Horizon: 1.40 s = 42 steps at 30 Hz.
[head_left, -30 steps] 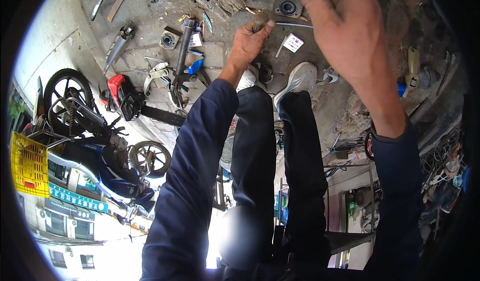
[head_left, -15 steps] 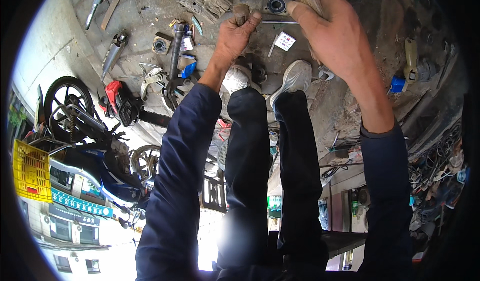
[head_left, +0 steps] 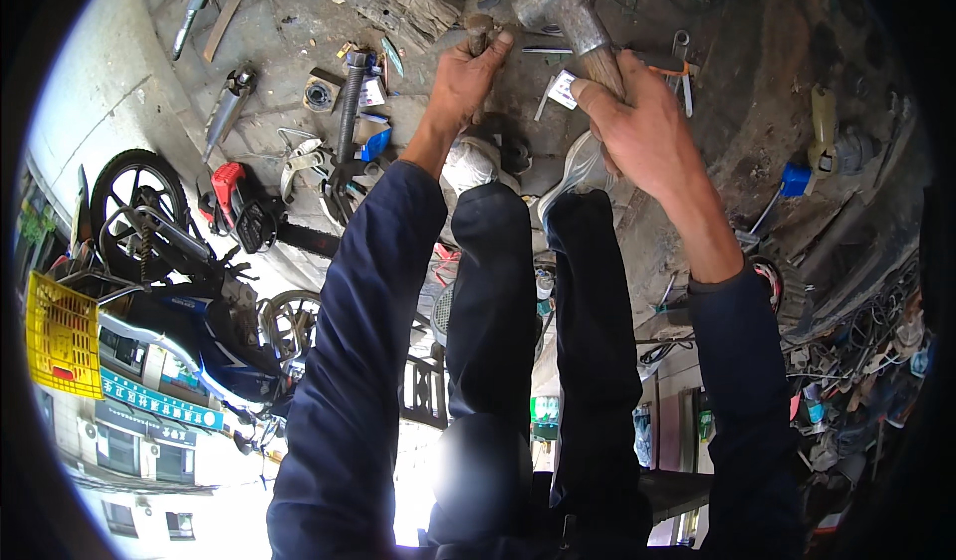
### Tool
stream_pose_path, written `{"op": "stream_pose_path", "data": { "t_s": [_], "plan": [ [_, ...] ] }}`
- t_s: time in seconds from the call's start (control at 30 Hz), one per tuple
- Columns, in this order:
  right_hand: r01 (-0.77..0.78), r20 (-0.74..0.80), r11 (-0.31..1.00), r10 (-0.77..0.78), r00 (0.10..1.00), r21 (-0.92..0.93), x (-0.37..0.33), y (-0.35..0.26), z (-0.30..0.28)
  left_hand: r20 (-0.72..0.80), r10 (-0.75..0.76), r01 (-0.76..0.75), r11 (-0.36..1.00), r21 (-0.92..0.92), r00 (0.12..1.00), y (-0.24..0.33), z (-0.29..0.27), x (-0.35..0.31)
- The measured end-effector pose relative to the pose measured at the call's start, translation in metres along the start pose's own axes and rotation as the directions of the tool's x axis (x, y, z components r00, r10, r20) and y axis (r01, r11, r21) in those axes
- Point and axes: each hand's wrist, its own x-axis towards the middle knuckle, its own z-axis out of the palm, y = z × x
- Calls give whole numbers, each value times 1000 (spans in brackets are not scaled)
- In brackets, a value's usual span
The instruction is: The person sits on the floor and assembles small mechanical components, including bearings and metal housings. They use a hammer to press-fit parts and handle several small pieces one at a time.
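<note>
My left hand [head_left: 464,80] is closed around a short, rusty metal bar [head_left: 480,28] with a rounded, mushroomed top; its lower end is mostly hidden by the fist. My right hand [head_left: 642,127] grips the wooden handle of a hammer [head_left: 564,0]. The heavy steel head is right of and slightly above the bar, apart from it. Beside the right thumb lies a small white box [head_left: 564,89]. A thin metal rod [head_left: 548,49] rests on the ground below the hammer head. The bearing block seen earlier there is hidden now.
At left lie a square bearing block [head_left: 321,91], a long threaded bolt [head_left: 351,107], a puller [head_left: 307,162] and a red chainsaw [head_left: 234,202]. A timber block [head_left: 403,2] is beyond. Spanners [head_left: 684,77] lie right; a motorcycle [head_left: 189,331] stands far left.
My right hand has drawn nearer and slightly left with the hammer, bringing its whole head into view over where the bearing block showed. The left hand has hardly moved.
</note>
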Motion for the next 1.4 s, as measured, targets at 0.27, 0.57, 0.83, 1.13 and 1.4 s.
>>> {"op": "stream_pose_path", "data": {
  "t_s": [0.27, 0.57, 0.83, 1.13, 1.4],
  "plan": [
    [106, 283, 892, 26, 959, -440, 64, -56, 8, -1, 18, -18, 999, 37, 1000, -22, 1, 26],
    [101, 361, 826, 129, 924, -555, 74, -82, 3, -12, -96, 95, 949, 302, 995, -17, -1, 9],
    [187, 85, 903, -166, 982, -386, 47, -29, -18, 5, -1, 0, 988, 154, 1000, -6, 7, -2],
    [-462, 12, 886, 463, 886, -18, -53, 131, -8, 7, 286, -280, 933, 226, 958, 112, -22, -63],
    [-287, -114, 871, 264, 958, -398, -48, 268, 9, -273, 146, 8, 870, 493, 951, 43, -77, -146]
  ]
}}
